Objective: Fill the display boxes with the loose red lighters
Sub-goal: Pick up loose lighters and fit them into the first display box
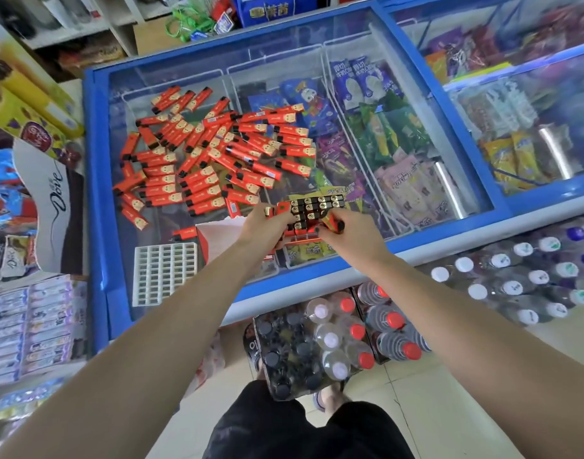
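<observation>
Lighters (217, 150) lie heaped on freezer lid (416, 127); light, stiff, slick, so pinch mid-body. Left hand (267, 220) grips part-filled box (312, 213), right hand (347, 226) pinches one lighter at it. Empty tray (164, 273) near.

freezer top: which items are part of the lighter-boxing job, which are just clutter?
Job:
- loose red lighters on the freezer lid
- display box, partly filled, held by left hand
- lighter pinched by right hand
- empty white grid tray

Clutter:
- ice creams under the glass
- bottled drinks
- chocolate display
</observation>
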Action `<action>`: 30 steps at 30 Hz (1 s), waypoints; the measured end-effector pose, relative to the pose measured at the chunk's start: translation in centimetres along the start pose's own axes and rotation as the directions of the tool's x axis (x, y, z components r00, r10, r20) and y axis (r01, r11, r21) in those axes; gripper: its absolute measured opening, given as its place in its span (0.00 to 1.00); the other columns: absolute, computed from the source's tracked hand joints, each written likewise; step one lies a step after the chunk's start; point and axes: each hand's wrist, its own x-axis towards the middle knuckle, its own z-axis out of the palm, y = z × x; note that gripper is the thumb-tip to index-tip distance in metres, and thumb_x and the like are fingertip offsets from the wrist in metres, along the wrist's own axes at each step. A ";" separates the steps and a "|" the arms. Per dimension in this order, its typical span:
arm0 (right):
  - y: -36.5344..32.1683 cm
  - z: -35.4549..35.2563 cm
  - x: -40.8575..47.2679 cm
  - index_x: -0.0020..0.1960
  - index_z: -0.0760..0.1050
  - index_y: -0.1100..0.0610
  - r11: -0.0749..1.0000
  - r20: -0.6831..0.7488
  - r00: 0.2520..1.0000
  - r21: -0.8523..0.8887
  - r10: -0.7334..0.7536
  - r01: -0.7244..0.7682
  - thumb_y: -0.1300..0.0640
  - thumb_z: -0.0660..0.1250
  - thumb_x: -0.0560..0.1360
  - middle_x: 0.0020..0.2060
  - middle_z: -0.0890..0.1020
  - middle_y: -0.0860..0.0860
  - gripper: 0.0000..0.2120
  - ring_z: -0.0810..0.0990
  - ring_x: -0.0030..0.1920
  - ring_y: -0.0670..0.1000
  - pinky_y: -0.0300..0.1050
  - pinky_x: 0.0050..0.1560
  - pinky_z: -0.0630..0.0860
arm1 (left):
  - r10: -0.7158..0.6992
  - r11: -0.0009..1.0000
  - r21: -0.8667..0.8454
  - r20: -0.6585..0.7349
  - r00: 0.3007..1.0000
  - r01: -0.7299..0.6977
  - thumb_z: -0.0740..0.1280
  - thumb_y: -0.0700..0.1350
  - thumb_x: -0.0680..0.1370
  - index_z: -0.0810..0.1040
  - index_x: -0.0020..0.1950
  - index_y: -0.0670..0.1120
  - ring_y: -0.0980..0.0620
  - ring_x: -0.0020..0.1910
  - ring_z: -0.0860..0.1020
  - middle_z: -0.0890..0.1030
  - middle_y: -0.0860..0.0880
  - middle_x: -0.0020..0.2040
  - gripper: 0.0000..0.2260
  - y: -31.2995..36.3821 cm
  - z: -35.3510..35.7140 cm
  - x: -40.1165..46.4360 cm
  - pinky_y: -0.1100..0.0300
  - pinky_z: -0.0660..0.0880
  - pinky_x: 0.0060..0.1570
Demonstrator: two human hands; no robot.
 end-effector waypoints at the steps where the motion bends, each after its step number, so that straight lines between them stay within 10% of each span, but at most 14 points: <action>1: 0.1 0.3 0.0 0.34 0.63 0.51 1.000 -0.012 1.000 -0.031 0.005 -0.005 0.53 0.70 0.78 0.27 0.70 0.47 0.20 0.70 0.29 0.48 0.44 0.33 0.67 | 0.003 1.000 0.009 0.006 1.000 -0.003 0.69 0.43 0.79 0.73 0.55 0.44 0.53 0.26 0.70 0.74 0.49 0.32 0.09 0.0 -0.1 -0.1 0.60 0.67 0.27; 8: -0.1 1.8 0.0 0.46 0.70 0.53 0.997 -0.143 0.990 -0.074 0.015 -0.025 0.48 0.69 0.79 0.32 0.76 0.47 0.12 0.77 0.31 0.50 0.46 0.29 0.70 | 0.043 0.999 0.013 0.055 0.998 -0.044 0.69 0.41 0.76 0.73 0.51 0.47 0.50 0.31 0.71 0.75 0.47 0.34 0.07 -0.4 -0.3 -0.2 0.57 0.68 0.32; 18: -1.0 2.0 0.5 0.37 0.64 0.51 0.994 -0.215 0.972 0.080 0.092 -0.077 0.58 0.69 0.76 0.28 0.70 0.47 0.15 0.69 0.28 0.50 0.47 0.31 0.67 | 0.024 0.997 -0.074 0.157 0.987 -0.013 0.70 0.46 0.79 0.74 0.50 0.47 0.51 0.28 0.69 0.81 0.44 0.36 0.06 -0.2 -0.9 -0.1 0.56 0.68 0.31; 30: -2.5 -2.6 -1.1 0.55 0.81 0.56 0.842 0.171 0.981 0.513 0.090 -0.167 0.59 0.70 0.79 0.21 0.73 0.47 0.05 0.68 0.22 0.50 0.40 0.23 0.63 | -0.060 0.998 -0.009 0.233 0.971 0.064 0.62 0.66 0.80 0.79 0.47 0.44 0.52 0.25 0.66 0.74 0.44 0.33 0.24 2.3 0.5 0.0 0.59 0.64 0.30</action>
